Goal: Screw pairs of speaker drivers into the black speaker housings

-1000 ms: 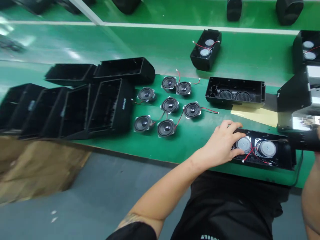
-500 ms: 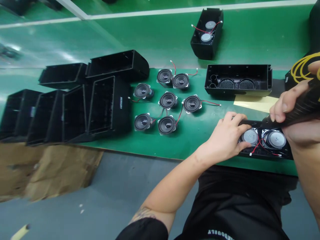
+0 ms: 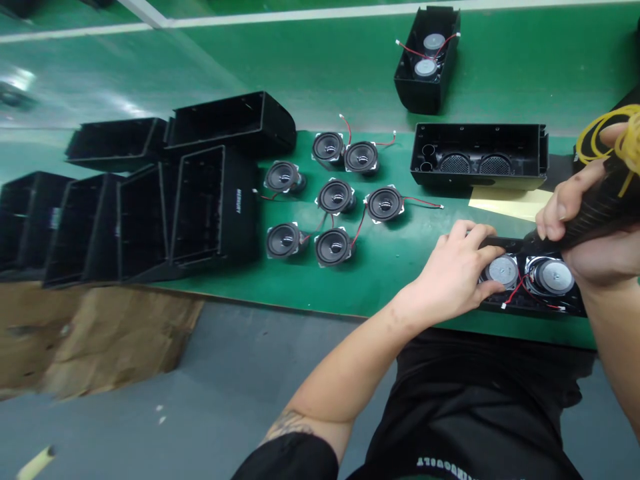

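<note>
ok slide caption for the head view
Left hand on a speaker in its black housing; right hand grips a dark tool.

Seven loose, round black speakers [image 3: 335, 197] left of the left hand [image 3: 455, 273]! Six rectangular black plastic boxes [image 3: 240, 230] farther left, two more boxes [image 3: 435, 178] beyond it, one touching it, two silver-backed speakers [image 3: 557, 277] inside!
</note>
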Motion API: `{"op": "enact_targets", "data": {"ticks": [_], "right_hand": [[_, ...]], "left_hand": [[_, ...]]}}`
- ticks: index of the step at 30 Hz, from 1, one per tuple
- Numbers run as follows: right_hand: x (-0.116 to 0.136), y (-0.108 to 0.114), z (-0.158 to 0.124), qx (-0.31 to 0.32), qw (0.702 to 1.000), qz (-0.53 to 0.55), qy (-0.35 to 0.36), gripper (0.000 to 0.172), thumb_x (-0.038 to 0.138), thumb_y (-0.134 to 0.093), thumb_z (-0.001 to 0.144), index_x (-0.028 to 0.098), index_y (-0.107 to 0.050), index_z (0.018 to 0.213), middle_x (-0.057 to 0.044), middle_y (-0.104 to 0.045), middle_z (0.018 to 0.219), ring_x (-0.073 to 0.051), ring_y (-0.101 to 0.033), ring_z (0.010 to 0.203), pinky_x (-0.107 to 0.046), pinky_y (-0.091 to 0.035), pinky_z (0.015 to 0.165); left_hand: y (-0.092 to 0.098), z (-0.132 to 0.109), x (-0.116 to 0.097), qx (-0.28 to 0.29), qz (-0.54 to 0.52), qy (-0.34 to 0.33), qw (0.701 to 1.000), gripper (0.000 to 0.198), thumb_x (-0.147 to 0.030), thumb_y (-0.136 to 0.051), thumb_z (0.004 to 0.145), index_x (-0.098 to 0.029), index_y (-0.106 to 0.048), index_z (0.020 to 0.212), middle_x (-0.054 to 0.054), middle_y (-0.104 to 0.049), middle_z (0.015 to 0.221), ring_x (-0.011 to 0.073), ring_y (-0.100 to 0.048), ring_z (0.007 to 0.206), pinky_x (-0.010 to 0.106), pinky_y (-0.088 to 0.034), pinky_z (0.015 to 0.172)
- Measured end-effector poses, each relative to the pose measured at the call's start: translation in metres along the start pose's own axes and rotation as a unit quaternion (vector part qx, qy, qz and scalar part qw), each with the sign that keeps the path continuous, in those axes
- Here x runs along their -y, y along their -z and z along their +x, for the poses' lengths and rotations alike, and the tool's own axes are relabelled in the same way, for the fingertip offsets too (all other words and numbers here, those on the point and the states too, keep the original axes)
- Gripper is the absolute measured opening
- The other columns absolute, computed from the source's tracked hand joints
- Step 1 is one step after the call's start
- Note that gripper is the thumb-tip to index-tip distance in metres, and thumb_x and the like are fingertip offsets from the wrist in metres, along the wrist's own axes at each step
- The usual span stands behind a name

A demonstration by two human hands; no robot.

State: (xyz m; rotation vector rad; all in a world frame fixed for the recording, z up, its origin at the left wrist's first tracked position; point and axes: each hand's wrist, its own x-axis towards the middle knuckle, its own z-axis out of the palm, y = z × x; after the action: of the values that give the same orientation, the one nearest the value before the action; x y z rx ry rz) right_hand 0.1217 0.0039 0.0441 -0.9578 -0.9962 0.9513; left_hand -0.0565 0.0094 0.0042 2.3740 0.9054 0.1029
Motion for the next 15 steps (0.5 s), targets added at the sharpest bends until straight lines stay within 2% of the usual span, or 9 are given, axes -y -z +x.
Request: {"op": "enact_targets", "data": {"ticks": [3,7,11,15], "right_hand": [[0.001,-0.001,0.002,0.004,1.000,-0.016,-0.002,0.071,0.088,-0.087,0.059,0.023,-0.059,0.068,0.004,-0.052,0.053,-0.012,-0.043,0.040,-0.026,-0.035,0.037],[-0.003,0.003,0.000,0.012,1.000,0.002,-0.017,0.076,0.094,-0.083,0.054,0.023,-0.060,0.068,0.003,-0.052,0.053,-0.013,-0.043,0.041,-0.027,-0.033,0.037],[-0.016,0.009,-0.006,0.046,0.998,0.026,-0.018,0.074,0.092,-0.083,0.059,0.023,-0.062,0.074,0.002,-0.052,0.058,-0.013,-0.042,0.046,-0.027,-0.034,0.041],[-0.030,0.019,-0.004,0.064,0.998,0.020,0.015,0.078,0.100,-0.070,0.064,0.023,-0.061,0.074,0.003,-0.047,0.056,-0.012,-0.039,0.042,-0.027,-0.032,0.037]], "left_hand": [[0.000,0.000,0.001,0.001,0.002,-0.003,1.000,0.048,-0.043,-0.079,0.096,-0.019,-0.071,0.137,0.012,-0.055,0.154,0.0339,-0.045,0.138,0.054,-0.050,0.115],[0.001,0.001,0.001,0.003,0.000,0.000,1.000,0.050,-0.042,-0.081,0.095,-0.019,-0.071,0.138,0.012,-0.057,0.150,0.0337,-0.046,0.136,0.054,-0.050,0.115],[0.004,0.003,-0.001,0.019,-0.003,0.008,1.000,0.050,-0.041,-0.081,0.095,-0.019,-0.071,0.139,0.012,-0.057,0.149,0.0334,-0.046,0.136,0.054,-0.050,0.115],[0.005,0.005,-0.002,0.021,0.001,0.017,1.000,0.050,-0.041,-0.081,0.095,-0.021,-0.071,0.139,0.010,-0.057,0.150,0.0330,-0.046,0.136,0.053,-0.051,0.115]]}}
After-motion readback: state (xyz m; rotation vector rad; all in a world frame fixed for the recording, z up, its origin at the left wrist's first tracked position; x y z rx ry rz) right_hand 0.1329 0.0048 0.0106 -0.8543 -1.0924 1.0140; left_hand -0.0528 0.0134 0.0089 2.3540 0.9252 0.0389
